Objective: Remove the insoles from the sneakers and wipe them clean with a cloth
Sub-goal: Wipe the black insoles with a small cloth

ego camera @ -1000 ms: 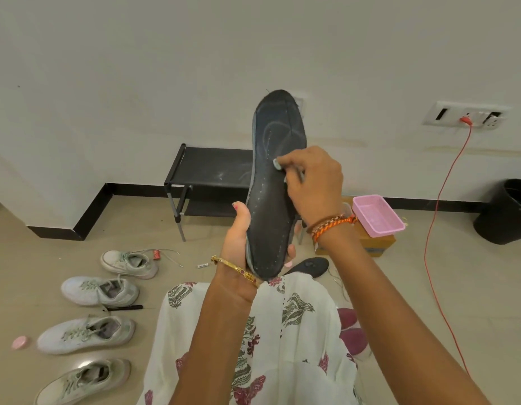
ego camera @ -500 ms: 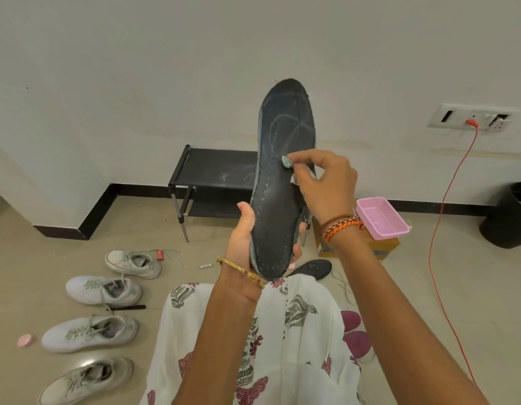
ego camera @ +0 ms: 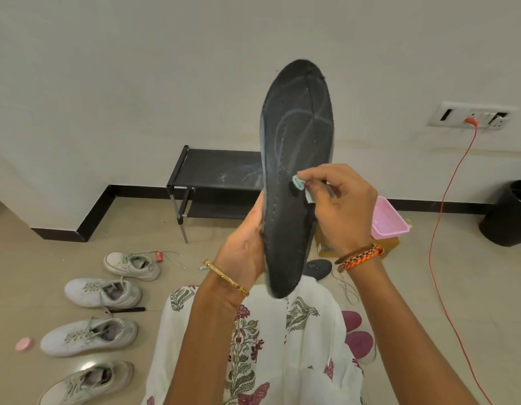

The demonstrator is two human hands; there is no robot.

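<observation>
I hold a long black insole [ego camera: 294, 147] upright in front of me, toe end up. My left hand [ego camera: 244, 247] grips its lower left edge near the heel. My right hand [ego camera: 338, 206] pinches a small pale green cloth [ego camera: 299, 182] and presses it against the insole's middle. Several white sneakers [ego camera: 102, 293] lie in a row on the floor at the left. A second dark insole [ego camera: 317, 268] lies on the floor behind the held one, partly hidden.
A black shoe rack [ego camera: 212, 173] stands against the wall. A pink tray [ego camera: 389, 219] sits on a cardboard box at the right. An orange cable [ego camera: 440, 229] runs from the wall socket [ego camera: 472, 116] to the floor. A black bin [ego camera: 510, 213] is far right.
The cloth in my right hand has slid down the insole from near its upper middle to its middle. The insole stays upright in my left hand.
</observation>
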